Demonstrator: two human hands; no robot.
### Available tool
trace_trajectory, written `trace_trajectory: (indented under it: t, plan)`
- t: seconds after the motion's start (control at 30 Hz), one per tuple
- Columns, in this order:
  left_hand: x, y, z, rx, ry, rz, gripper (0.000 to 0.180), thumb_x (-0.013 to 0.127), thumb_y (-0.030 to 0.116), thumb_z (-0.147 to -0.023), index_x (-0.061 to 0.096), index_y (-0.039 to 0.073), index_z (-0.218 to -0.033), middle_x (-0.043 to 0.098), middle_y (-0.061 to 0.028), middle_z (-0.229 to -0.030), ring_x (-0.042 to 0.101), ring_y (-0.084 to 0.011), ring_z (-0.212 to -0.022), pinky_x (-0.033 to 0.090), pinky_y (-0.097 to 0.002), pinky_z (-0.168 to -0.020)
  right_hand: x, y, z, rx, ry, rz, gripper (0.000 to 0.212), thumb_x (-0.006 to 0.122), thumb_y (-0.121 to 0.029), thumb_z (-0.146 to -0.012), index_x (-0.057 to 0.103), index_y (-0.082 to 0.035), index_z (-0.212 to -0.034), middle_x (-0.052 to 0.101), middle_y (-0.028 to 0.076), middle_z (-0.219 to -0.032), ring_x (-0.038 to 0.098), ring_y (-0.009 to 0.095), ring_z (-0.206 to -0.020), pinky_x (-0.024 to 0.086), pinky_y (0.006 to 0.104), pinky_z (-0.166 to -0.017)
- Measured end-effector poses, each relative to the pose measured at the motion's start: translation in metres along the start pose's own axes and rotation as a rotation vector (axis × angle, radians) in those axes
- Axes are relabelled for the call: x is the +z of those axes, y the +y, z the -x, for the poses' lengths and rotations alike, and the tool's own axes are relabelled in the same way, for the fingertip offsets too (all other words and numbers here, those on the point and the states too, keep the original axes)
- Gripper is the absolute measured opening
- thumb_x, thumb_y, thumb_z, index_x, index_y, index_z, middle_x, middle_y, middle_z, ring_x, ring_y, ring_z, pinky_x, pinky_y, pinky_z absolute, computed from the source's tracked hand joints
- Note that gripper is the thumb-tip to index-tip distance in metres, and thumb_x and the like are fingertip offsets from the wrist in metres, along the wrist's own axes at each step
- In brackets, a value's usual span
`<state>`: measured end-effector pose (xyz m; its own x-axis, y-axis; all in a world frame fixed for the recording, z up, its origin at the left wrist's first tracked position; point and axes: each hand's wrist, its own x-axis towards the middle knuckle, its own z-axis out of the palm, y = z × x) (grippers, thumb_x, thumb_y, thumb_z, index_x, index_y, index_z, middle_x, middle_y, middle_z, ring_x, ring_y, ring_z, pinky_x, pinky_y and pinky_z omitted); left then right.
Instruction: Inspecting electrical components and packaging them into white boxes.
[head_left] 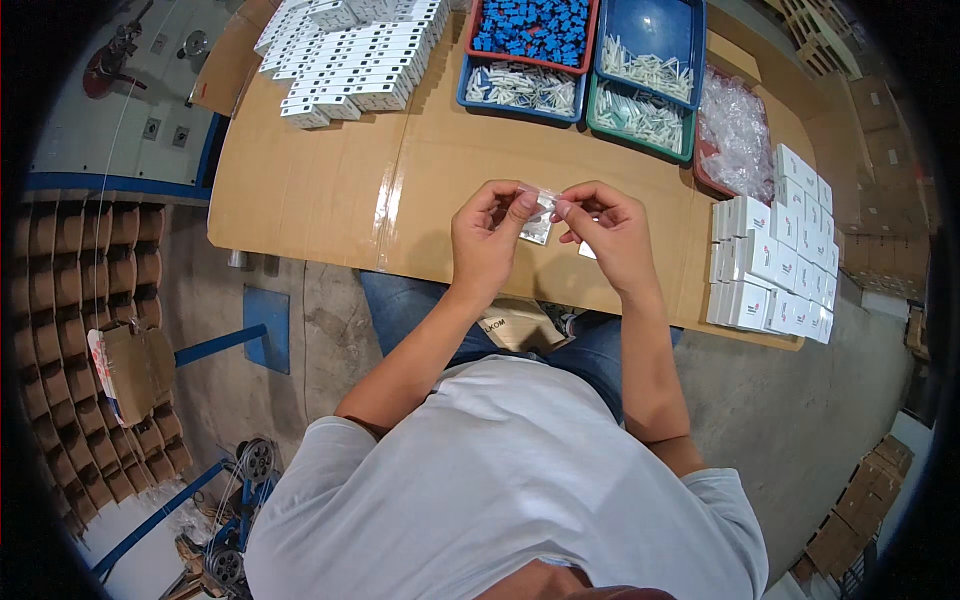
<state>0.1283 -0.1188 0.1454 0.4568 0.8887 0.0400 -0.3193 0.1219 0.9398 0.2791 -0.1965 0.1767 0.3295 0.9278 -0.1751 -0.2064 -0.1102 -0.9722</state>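
Note:
Between my two hands, over the near edge of the cardboard-covered table (310, 190), is a small clear plastic bag (537, 230). My left hand (488, 235) pinches its top left corner between thumb and fingers. The top right corner is pinched by my right hand (607, 228), its fingers curled. Something pale shows inside the bag, too small to make out. Just under my right fingers a small white piece (588, 250) is partly hidden; I cannot tell whether the hand touches it.
At the back stand a red tray (468, 40) of blue plastic parts, and blue (462, 92) and green (640, 146) trays of white pieces. A red tray (708, 180) holds clear bags. White boxes are stacked at the right (770, 260) and far left (350, 60).

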Motion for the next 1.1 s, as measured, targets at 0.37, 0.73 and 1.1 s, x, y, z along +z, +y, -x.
trace_trajectory:
  t: [0.37, 0.73, 1.1]
  plan:
    - [-0.005, -0.003, 0.000, -0.001, -0.015, 0.000, 0.018, 0.069, 0.013, -0.098, 0.066, -0.002, -0.107, 0.072, -0.0071, -0.099, 0.068, -0.0123, -0.090, 0.055, -0.0261, -0.084, 0.003, 0.002, -0.002, -0.085, 0.017, 0.076, 0.016, 0.072, -0.007, -0.093, 0.072, 0.002, -0.105, 0.071, 0.003, -0.087, 0.062, 0.007, -0.077, 0.050, 0.0208, -0.062]
    - [-0.006, -0.004, 0.003, -0.035, -0.068, -0.048, 0.018, 0.065, 0.010, -0.100, 0.064, -0.005, -0.111, 0.069, -0.0085, -0.105, 0.067, -0.0145, -0.098, 0.056, -0.0293, -0.092, -0.003, -0.001, -0.001, -0.083, 0.038, 0.192, 0.014, 0.073, -0.008, -0.093, 0.073, 0.002, -0.103, 0.071, 0.002, -0.086, 0.061, 0.006, -0.077, 0.048, 0.0208, -0.065]
    - [0.005, 0.001, 0.006, 0.010, -0.045, -0.021, 0.018, 0.066, 0.012, -0.100, 0.066, -0.003, -0.110, 0.071, -0.0076, -0.103, 0.067, -0.0124, -0.094, 0.055, -0.0265, -0.085, -0.001, 0.010, 0.001, -0.360, 0.114, 0.310, 0.007, 0.072, -0.005, -0.089, 0.071, -0.002, -0.095, 0.069, 0.002, -0.080, 0.061, 0.008, -0.071, 0.048, 0.0225, -0.062]
